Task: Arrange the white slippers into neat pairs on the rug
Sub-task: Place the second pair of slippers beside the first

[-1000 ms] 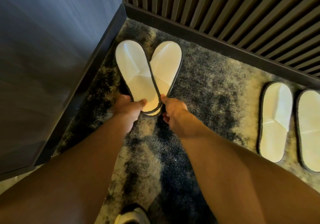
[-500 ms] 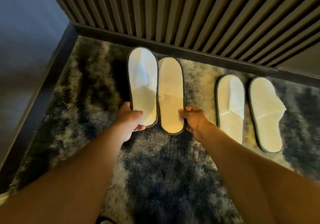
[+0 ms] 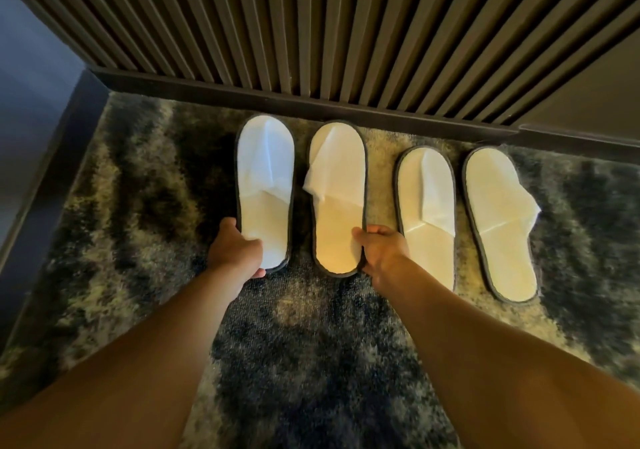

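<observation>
Four white slippers lie in a row on the mottled dark rug (image 3: 145,240), toes toward its far edge below the slatted wall panel (image 3: 346,25). The left hand (image 3: 235,254) grips the heel end of the first slipper (image 3: 265,185), its fingers clamped on the outer edge there. The right hand (image 3: 382,251) holds the second slipper (image 3: 337,199) near its heel, thumb on the insole and the fingers wrapped around the right rim. A strip of rug shows between these two slippers. The third slipper (image 3: 426,213) and the fourth slipper (image 3: 498,220) lie side by side toward the rug's right edge, untouched, a narrow gap between them.
</observation>
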